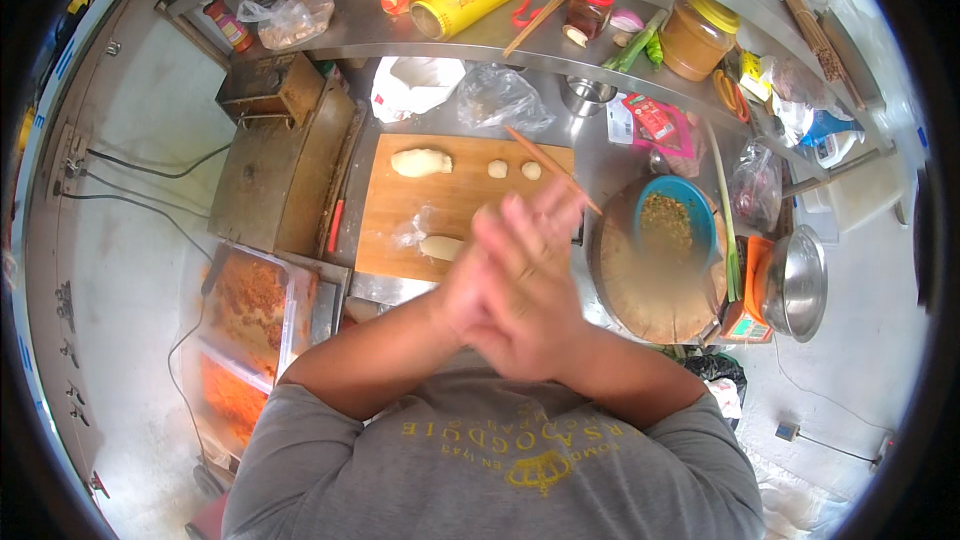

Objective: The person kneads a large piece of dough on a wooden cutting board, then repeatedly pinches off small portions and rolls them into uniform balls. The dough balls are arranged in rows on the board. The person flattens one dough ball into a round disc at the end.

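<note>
My left hand [465, 300] and my right hand [541, 307] are pressed together, palm to palm, above the near edge of a wooden board [405, 202]. Both are blurred. Whatever may lie between the palms is hidden. Beyond them on the board are a large piece of dough [421, 163] and two small dough balls [497, 169]. A thin wooden rolling pin [555, 169] lies slantwise over the board's right edge, close to my fingertips. Just left of my fingers lies a dough roll [441, 247], partly covered by them, with a crumpled piece of clear plastic [414, 229] beside it.
On the right, a blue bowl of chopped filling [675, 221] sits on a round wooden block [637, 307]. Past it stand a scale [747, 322] and a steel bowl [799, 285]. A metal box [251, 195] borders the board's left side. Overhead runs a loaded steel shelf [352, 22].
</note>
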The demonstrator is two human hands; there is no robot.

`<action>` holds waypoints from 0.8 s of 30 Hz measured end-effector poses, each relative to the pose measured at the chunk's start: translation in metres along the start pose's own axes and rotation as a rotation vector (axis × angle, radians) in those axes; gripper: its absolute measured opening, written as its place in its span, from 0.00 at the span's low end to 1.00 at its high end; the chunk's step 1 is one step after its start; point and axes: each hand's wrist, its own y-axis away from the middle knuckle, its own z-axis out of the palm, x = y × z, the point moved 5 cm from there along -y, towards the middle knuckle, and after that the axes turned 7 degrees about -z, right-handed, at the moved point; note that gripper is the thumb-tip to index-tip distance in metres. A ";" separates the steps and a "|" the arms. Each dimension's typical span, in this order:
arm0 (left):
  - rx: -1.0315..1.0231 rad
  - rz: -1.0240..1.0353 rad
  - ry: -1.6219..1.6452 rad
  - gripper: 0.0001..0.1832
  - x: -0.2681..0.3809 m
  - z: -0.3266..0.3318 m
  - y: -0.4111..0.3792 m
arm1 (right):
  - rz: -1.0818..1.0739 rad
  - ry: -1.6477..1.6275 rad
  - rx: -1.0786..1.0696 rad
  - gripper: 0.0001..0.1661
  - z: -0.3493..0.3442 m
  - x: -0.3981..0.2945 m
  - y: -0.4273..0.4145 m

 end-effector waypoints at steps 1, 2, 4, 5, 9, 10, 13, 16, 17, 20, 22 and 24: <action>-0.072 0.018 -0.038 0.44 -0.004 0.002 -0.001 | 0.014 -0.041 0.055 0.39 -0.003 0.008 -0.004; 0.002 -0.029 -0.023 0.44 -0.008 0.004 0.005 | -0.011 -0.084 0.102 0.40 -0.014 0.023 -0.009; 0.031 -0.097 0.077 0.43 0.012 0.023 0.003 | 0.049 0.070 -0.025 0.39 -0.023 0.035 0.000; 0.025 -0.082 0.114 0.42 0.016 0.016 0.001 | 0.079 0.147 -0.088 0.39 -0.023 0.039 0.003; 0.045 0.087 0.046 0.39 0.006 0.005 -0.002 | -0.047 -0.018 0.183 0.37 0.020 0.017 0.018; -0.008 0.210 -0.136 0.40 -0.004 0.004 0.002 | -0.027 -0.041 0.120 0.37 0.007 0.010 0.005; 0.079 -0.047 -0.037 0.42 -0.012 0.010 0.007 | 0.050 -0.012 0.025 0.38 -0.015 0.036 0.001; 0.105 -0.103 0.227 0.42 0.011 0.001 0.000 | 0.095 0.034 -0.033 0.36 -0.014 0.039 0.008; 0.146 -0.075 0.196 0.42 0.012 -0.002 -0.004 | 0.099 -0.002 -0.016 0.36 -0.004 0.021 0.010; 0.118 0.012 0.098 0.41 -0.009 -0.009 -0.006 | 0.083 -0.075 0.036 0.35 0.001 0.012 0.008; 0.092 -0.048 0.177 0.41 -0.018 -0.003 -0.002 | 0.088 -0.083 0.054 0.34 -0.003 0.023 0.005; 0.112 -0.083 0.205 0.42 -0.017 -0.006 -0.002 | 0.136 -0.072 0.012 0.33 -0.009 0.044 0.008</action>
